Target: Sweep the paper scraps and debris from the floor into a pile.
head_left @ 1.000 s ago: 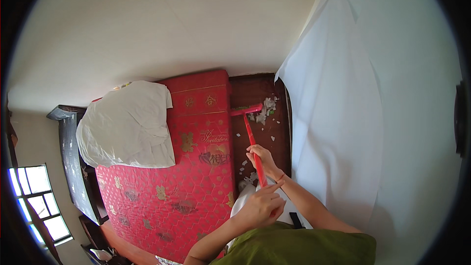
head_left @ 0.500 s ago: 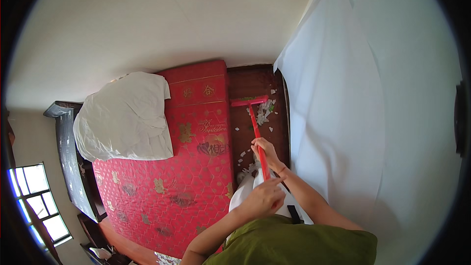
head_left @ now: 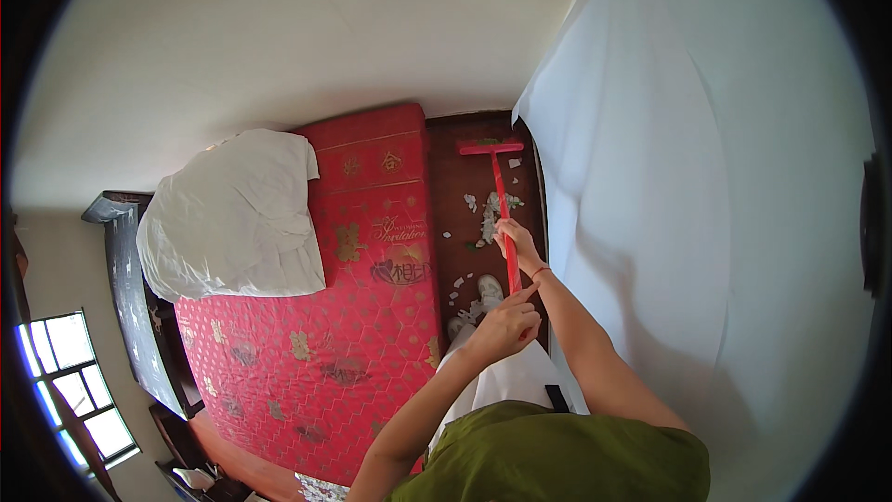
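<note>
A long-handled red floor squeegee (head_left: 502, 188) has a wide flat head resting on the dark floor, close to the far wall. My right hand (head_left: 518, 244) wraps round its handle partway down. Nearer my body, my left hand (head_left: 509, 327) is closed round the handle's upper end, index finger stretched along it. White scraps, perhaps paper, with green bits lie in a loose pile (head_left: 498, 208) between the squeegee's head and my right hand. Smaller white pieces are scattered close to my shoe (head_left: 491, 291).
On the left stands a bed with a red patterned mattress (head_left: 307, 372) and a bundled white cloth (head_left: 232, 214). A white sheet (head_left: 632, 177) hangs along the right, narrowing the strip of floor. A dark headboard-like panel (head_left: 130, 288) and a window (head_left: 79, 381) are farther left.
The squeegee's head has moved away from me, past the pile toward the far wall. My right hand has reached forward with it, and one shoe shows more fully now.
</note>
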A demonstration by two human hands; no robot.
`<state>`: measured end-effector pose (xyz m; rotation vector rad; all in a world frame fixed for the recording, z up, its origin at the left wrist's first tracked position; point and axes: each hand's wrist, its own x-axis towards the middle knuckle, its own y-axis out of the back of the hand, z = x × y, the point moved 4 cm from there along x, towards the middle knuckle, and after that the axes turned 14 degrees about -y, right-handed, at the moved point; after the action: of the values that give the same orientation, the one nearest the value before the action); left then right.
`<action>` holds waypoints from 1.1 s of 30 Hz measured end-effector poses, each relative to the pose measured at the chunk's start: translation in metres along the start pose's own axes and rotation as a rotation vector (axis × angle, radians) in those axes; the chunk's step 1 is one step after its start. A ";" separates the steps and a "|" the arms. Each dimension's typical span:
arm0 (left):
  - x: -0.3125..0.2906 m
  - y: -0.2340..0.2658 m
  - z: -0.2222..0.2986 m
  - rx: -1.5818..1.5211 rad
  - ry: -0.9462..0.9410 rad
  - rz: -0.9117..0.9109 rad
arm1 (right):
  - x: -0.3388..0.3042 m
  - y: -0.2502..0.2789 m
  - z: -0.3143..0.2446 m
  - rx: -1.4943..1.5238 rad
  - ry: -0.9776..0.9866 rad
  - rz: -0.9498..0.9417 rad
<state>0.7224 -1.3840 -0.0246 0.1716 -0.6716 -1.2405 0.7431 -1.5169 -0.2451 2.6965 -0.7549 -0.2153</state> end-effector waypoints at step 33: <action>-0.011 0.059 0.118 -0.095 0.065 -0.109 | -0.099 -0.019 -0.109 0.152 -0.208 -0.012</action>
<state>0.7030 -1.3263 0.0933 0.1703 -0.5519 -1.3632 0.6929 -1.4199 -0.1447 2.8534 -0.8462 -0.4643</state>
